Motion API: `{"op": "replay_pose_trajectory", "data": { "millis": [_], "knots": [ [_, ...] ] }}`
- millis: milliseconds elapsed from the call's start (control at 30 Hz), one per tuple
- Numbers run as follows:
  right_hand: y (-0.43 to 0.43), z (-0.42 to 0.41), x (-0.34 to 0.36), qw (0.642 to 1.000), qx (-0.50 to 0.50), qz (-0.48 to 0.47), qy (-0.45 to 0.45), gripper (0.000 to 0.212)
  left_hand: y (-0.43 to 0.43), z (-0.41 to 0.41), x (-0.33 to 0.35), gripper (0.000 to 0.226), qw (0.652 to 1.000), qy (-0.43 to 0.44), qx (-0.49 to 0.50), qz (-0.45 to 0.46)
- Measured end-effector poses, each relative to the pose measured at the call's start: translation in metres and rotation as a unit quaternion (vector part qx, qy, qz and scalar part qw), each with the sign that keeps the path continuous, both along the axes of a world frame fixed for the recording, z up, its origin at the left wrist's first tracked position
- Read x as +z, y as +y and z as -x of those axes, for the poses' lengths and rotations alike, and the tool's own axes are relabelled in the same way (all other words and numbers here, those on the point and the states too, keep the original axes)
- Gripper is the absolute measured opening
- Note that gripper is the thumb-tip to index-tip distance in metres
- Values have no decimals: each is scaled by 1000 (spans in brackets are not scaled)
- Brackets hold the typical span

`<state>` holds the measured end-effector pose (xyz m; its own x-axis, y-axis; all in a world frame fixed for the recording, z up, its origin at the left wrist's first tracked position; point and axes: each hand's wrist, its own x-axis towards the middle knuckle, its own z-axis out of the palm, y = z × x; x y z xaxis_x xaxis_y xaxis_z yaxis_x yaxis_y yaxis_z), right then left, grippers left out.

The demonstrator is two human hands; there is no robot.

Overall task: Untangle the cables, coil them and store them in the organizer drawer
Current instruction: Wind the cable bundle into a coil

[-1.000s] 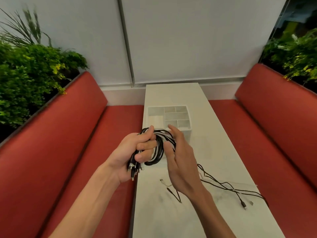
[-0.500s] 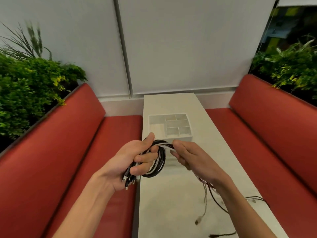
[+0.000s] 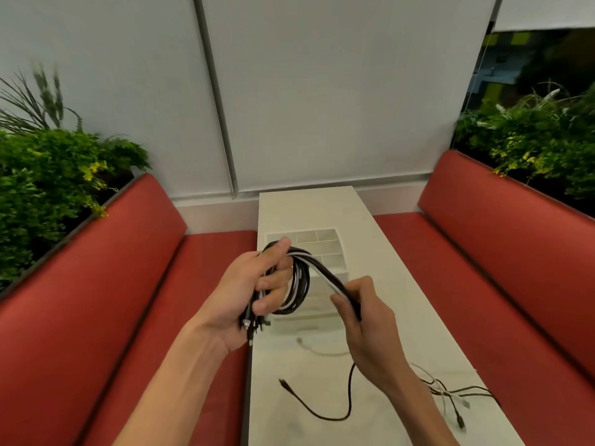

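The left hand (image 3: 248,294) curls around a coiled bundle of black and white cables (image 3: 301,286), just before the white compartmented organizer drawer (image 3: 325,241) on the narrow white table (image 3: 309,207); the right hand (image 3: 367,323) pinches strands leaving the coil, with loose tails (image 3: 350,397) trailing on the tabletop.

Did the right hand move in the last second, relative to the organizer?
Yes. The right hand moved right, from the front of the organizer to past its front right corner, drawing cables away from the left hand.
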<state>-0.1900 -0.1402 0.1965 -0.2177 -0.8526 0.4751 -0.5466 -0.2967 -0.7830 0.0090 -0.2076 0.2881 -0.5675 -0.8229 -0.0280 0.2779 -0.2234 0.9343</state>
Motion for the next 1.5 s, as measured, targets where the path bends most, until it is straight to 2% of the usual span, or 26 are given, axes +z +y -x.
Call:
{"op": "replay_pose_trajectory", "data": {
  "millis": [100,233,333,467,567,667,933,1033,1133,1200,1267,1367,1433,1500],
  "knots": [
    [-1,11,-5,1000,3,-11,16,32,-2,8,-5,45,1000,-6,10,10],
    [-5,40,19,987,114,-94,-59,41,-5,9,-11,47,996,-49,30,61],
    [-20,62,34,953,203,-168,-148,48,-7,6,-8,45,995,-66,18,67],
    [-39,71,38,946,203,-159,-197,28,-7,7,0,48,995,-86,4,58],
    [-43,68,31,944,237,-156,-168,39,-11,8,5,45,998,-57,-5,41],
    [-44,59,28,918,284,-196,-193,47,-14,7,9,42,998,-42,-14,38],
    [-53,42,34,892,278,-220,-280,19,-22,2,4,36,1000,21,-1,-5],
    [-51,30,36,942,220,-162,-194,26,-26,-2,-3,36,997,62,10,-37],
    [-48,20,33,986,153,-53,-43,28,-29,-7,-9,37,990,114,18,-83],
    [-49,21,26,990,119,5,69,28,-29,-9,-11,37,983,147,16,-109],
    [-54,23,17,986,82,60,132,25,-28,-11,-13,37,979,165,17,-121],
    [-60,25,9,987,49,65,136,9,-26,-12,-15,37,975,184,10,-125],
    [-60,24,7,990,63,46,117,20,-25,-12,-15,37,975,189,3,-117],
    [-55,20,12,991,130,1,32,26,-24,-11,-14,37,977,185,7,-104]
  ]
}}
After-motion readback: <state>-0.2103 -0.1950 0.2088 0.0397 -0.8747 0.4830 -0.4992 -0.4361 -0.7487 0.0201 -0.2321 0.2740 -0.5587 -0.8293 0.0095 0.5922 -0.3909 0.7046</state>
